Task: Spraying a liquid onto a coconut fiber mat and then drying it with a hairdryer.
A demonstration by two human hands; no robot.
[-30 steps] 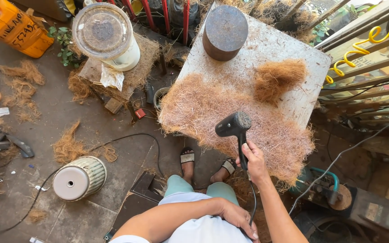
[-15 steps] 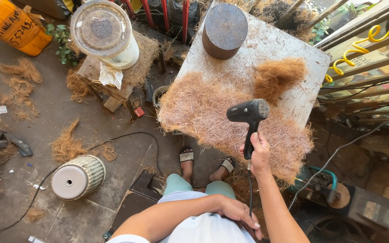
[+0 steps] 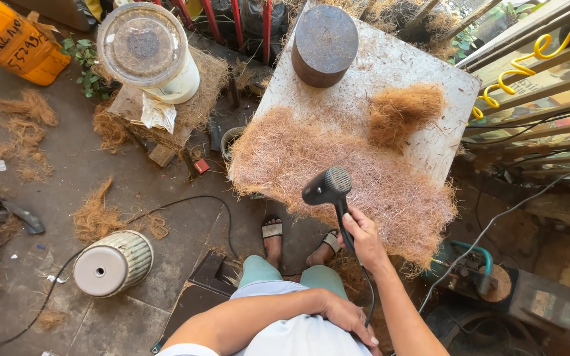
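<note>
My right hand (image 3: 365,238) grips the handle of a black hair dryer (image 3: 329,189), held over the near edge of a wide mat of brown coconut fibre (image 3: 338,171). The mat lies spread on a white table (image 3: 390,69). A smaller, darker fibre clump (image 3: 404,112) sits at the table's right side. A dark round cylinder (image 3: 324,45) stands at the far end. My left hand (image 3: 348,318) rests flat against my waist and holds nothing. The dryer's cord hangs down from my right hand.
On the floor at left lie a tipped ribbed pot (image 3: 113,262), loose fibre tufts (image 3: 100,214) and a black cable (image 3: 186,201). A white lidded container (image 3: 150,53) stands on a fibre-covered stool. An orange jerrycan (image 3: 14,39) is at top left. Machinery (image 3: 496,283) sits at lower right.
My right hand has swung the hair dryer left and toward me across the fibre mat, after it moved right half a second ago. The left hand has stayed at my waist.
</note>
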